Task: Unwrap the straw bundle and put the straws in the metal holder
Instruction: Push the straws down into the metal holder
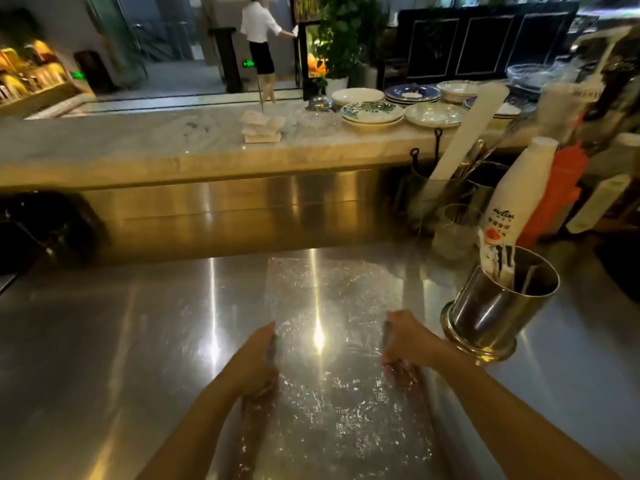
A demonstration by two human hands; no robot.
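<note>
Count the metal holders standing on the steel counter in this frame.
1. The metal holder stands at the counter's right side, just beyond the right hand, with a few items already inside. Clutter behind it may hide others.

On the white bottle (512, 202) to your right, behind the holder (498, 303), you can read a dark script word that looks like "milim", though its first letter is unclear. Under it sit smaller letters and a line or two of red characters, too blurred to make out. Far off on your left, two green lit signs (247, 63) glow near the doorway; their marks are too small to read. Nothing else carries legible text.
</note>
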